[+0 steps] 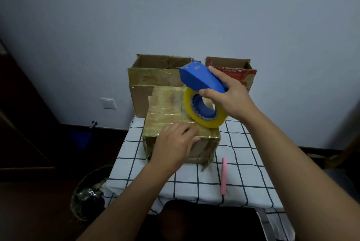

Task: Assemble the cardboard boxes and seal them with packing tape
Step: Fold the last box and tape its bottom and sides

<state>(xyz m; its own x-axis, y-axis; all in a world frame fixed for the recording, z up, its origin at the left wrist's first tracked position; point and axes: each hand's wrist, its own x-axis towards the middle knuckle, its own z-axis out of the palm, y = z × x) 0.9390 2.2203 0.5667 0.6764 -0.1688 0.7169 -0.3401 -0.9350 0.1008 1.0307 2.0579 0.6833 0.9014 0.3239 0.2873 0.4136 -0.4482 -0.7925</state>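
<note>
Taped cardboard box [181, 124]: on checked counter [243, 162], front of two open boxes [155, 77]. Left hand [175, 143]: fingers flat, pressing box's near top edge. Right hand [226, 96]: grip closed round blue tape dispenser [200, 79], yellow tape roll [204, 110] just above box top.

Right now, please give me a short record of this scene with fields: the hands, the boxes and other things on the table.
left hand: left hand rests on the near top edge of the taped box
right hand: right hand grips the blue tape dispenser with yellow tape roll, over the box
behind: two open boxes, brown and red-printed
table: checked cloth, pink tool lying right of the box
</note>
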